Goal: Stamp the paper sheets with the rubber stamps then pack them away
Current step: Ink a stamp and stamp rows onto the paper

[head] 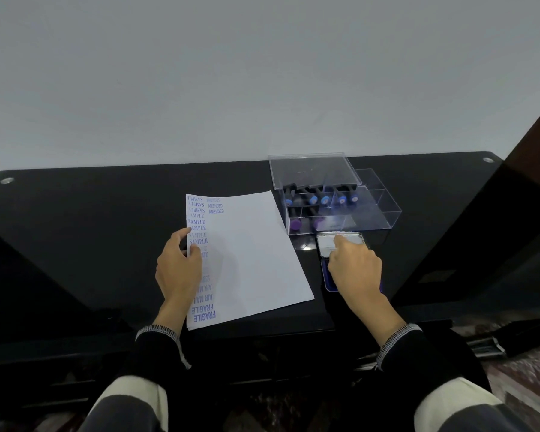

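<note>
Paper sheet lies mid-frame on the black tabletop; left hand rests relaxed on its stamped left edge; right hand grips the ink pad lid, lower right of the stamps' clear box.

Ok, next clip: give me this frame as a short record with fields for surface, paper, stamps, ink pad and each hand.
surface: black table
paper: white sheet, blue stamp marks along its left edge
stamps: in the clear box, lid open
ink pad: open case in front of the box
left hand: fingers resting on the sheet's left edge
right hand: over the ink pad; whether it holds a stamp cannot be told
</note>
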Motion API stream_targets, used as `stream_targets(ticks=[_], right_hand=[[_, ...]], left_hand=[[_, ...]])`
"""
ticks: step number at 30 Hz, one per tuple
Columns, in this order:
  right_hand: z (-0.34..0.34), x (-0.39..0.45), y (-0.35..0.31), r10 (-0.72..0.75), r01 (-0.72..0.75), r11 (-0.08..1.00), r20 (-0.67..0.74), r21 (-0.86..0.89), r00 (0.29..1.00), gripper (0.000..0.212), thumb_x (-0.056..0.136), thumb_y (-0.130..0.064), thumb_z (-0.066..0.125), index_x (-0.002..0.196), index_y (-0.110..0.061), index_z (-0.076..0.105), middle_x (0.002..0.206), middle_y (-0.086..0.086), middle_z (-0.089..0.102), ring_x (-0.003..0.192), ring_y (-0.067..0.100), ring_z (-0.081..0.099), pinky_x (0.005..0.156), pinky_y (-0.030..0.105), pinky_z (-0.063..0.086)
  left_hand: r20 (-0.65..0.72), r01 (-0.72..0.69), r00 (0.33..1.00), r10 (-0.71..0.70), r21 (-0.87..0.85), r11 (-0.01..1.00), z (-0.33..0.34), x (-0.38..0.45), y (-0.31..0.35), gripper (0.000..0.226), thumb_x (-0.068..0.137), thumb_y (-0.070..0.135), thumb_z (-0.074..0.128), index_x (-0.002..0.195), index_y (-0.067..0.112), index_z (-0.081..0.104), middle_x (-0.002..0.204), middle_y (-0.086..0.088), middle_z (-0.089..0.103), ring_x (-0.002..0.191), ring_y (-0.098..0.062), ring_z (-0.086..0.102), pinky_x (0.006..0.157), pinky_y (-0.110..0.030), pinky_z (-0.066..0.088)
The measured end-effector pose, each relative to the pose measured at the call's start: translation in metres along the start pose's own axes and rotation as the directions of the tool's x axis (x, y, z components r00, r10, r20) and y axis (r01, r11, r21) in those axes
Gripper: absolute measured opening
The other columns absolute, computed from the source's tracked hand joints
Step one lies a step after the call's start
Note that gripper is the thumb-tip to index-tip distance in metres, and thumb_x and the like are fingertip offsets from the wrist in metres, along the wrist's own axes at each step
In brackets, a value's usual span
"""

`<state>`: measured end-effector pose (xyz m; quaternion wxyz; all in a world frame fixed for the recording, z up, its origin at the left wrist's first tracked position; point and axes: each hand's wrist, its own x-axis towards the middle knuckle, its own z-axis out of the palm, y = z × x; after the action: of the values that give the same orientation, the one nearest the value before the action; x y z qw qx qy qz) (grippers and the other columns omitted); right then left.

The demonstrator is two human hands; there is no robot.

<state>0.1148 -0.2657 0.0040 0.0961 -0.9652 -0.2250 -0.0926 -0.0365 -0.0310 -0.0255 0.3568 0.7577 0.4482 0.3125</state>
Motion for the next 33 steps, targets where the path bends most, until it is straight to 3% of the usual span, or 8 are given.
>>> stream_targets(ticks=[4,12,14,19,26,30,33], right_hand=[[0.003,-0.003,0.002,0.005,-0.005,1.000,-0.002,-0.001,1.000,0.012,0.090,-0.006,0.044,0.082,-0.015,0.044,0.053,-0.002,0.029,0.055,0.024,0.039,0.052,0.030,0.029],[-0.004,0.012,0.002,0.005,-0.007,0.998,0.029,0.068,1.000,0.009,0.087,-0.007,0.049,0.082,-0.012,0.054,0.080,0.006,0.057,0.077,0.028,0.057,0.059,0.031,0.036],[-0.001,0.011,0.003,0.015,-0.017,0.995,0.025,0.095,1.000,0.011,0.087,-0.008,0.050,0.078,-0.014,0.049,0.079,0.006,0.059,0.073,0.027,0.057,0.058,0.031,0.036],[-0.004,0.007,-0.002,0.028,-0.028,1.000,0.025,0.008,0.999,0.011,0.087,-0.004,0.048,0.088,-0.011,0.056,0.071,0.003,0.047,0.064,0.023,0.042,0.056,0.031,0.035],[-0.013,0.012,-0.002,0.025,-0.026,0.999,0.048,0.028,0.999,0.008,0.086,-0.008,0.049,0.085,-0.011,0.056,0.083,0.007,0.060,0.074,0.026,0.054,0.059,0.030,0.036],[-0.017,0.006,-0.025,0.038,-0.020,0.948,-0.052,0.319,0.998,0.022,0.090,-0.023,0.053,0.074,-0.010,0.044,0.066,0.001,0.052,0.063,0.022,0.053,0.054,0.031,0.039],[-0.016,0.005,-0.062,-0.010,-0.064,0.711,0.102,0.700,0.995,0.021,0.087,-0.025,0.059,0.083,-0.007,0.048,0.068,0.001,0.052,0.060,0.017,0.049,0.055,0.033,0.041]], left_hand=[[-0.001,0.001,1.000,-0.001,0.008,1.000,0.000,0.000,0.000,0.034,0.096,0.019,0.053,0.130,0.025,0.052,0.121,0.004,0.063,0.088,-0.006,0.055,0.073,-0.025,0.042],[-0.003,-0.003,1.000,0.003,0.017,1.000,0.001,0.001,-0.002,0.034,0.096,0.019,0.053,0.130,0.024,0.053,0.119,0.004,0.064,0.088,-0.007,0.057,0.068,-0.020,0.039],[-0.007,-0.007,1.000,0.007,0.033,0.999,0.002,0.002,-0.004,0.034,0.096,0.019,0.054,0.130,0.025,0.053,0.120,0.003,0.064,0.091,-0.009,0.059,0.072,-0.024,0.042],[-0.002,-0.020,1.000,0.020,0.080,0.997,0.003,0.003,-0.005,0.035,0.095,0.019,0.053,0.130,0.024,0.053,0.121,0.002,0.061,0.099,-0.017,0.061,0.079,-0.032,0.044],[0.026,0.000,1.000,0.000,-0.019,1.000,-0.002,0.001,-0.003,0.034,0.095,0.017,0.055,0.128,0.022,0.054,0.120,0.004,0.062,0.092,-0.010,0.060,0.073,-0.027,0.048],[0.094,0.010,0.996,-0.002,-0.077,0.997,-0.008,0.005,-0.003,0.033,0.094,0.010,0.057,0.125,0.020,0.057,0.119,0.004,0.062,0.093,-0.009,0.059,0.064,-0.015,0.042],[0.132,0.030,0.991,-0.025,-0.034,0.999,-0.012,0.010,-0.004,0.040,0.092,0.010,0.060,0.131,0.017,0.055,0.125,0.000,0.059,0.092,-0.011,0.061,0.068,-0.018,0.047]])
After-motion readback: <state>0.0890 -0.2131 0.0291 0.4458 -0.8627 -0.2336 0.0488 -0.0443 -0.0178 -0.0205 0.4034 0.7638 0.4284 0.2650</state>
